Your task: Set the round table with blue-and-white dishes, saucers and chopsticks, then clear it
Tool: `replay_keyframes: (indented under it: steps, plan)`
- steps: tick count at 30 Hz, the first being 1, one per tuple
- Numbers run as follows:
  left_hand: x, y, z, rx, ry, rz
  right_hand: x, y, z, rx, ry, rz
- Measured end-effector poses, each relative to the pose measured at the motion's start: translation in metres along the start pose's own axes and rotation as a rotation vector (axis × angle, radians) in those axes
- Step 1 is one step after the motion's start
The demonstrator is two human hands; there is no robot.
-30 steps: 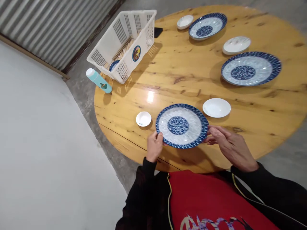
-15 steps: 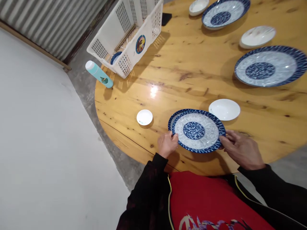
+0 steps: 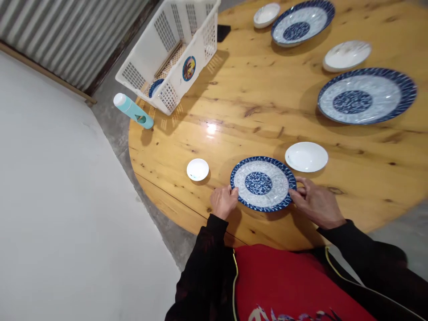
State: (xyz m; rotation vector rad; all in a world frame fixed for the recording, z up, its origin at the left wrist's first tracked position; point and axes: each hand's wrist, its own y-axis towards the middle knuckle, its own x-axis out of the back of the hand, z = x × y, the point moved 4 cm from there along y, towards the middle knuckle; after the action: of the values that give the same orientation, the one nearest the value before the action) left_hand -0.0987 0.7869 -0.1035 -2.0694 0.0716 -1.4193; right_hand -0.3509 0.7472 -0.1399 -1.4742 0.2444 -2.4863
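A blue-and-white patterned plate (image 3: 258, 183) is level in front of me, close to the table's near edge. My left hand (image 3: 224, 201) pinches its left rim with the thumb on top. On the opposite side, my right hand (image 3: 317, 204) grips the right rim between thumb and fingers. Whether another plate lies directly beneath cannot be made out now. A small white bowl (image 3: 197, 170) stands to the left of the plate. Beyond its right side is a larger white oval dish (image 3: 306, 157), close to the rim.
Farther right stand a large blue-rimmed plate (image 3: 368, 96), a white bowl (image 3: 347, 56), another blue-rimmed plate (image 3: 303, 22) and a small bowl (image 3: 266, 15). A white plastic basket (image 3: 174, 84) and a turquoise bottle (image 3: 133, 111) are at the left on the wooden table (image 3: 240, 129).
The held plate has shifted slightly left and lower. The second blue rim that showed behind its upper left edge is no longer visible. Both hands keep their grip.
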Motion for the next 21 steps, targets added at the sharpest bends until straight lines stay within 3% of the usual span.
replay_keyframes:
  steps: [9,17,21]
  plan:
    - [0.013,0.01,0.005,-0.04,0.035,-0.057,-0.014,0.012,-0.004,0.055,0.024,0.023]
    - [-0.013,0.038,0.008,-0.177,-0.525,-0.095,-0.034,0.038,0.005,0.071,0.302,0.062]
    - [-0.022,0.024,0.017,-0.114,-0.613,-0.117,-0.046,0.037,0.004,0.074,0.372,0.053]
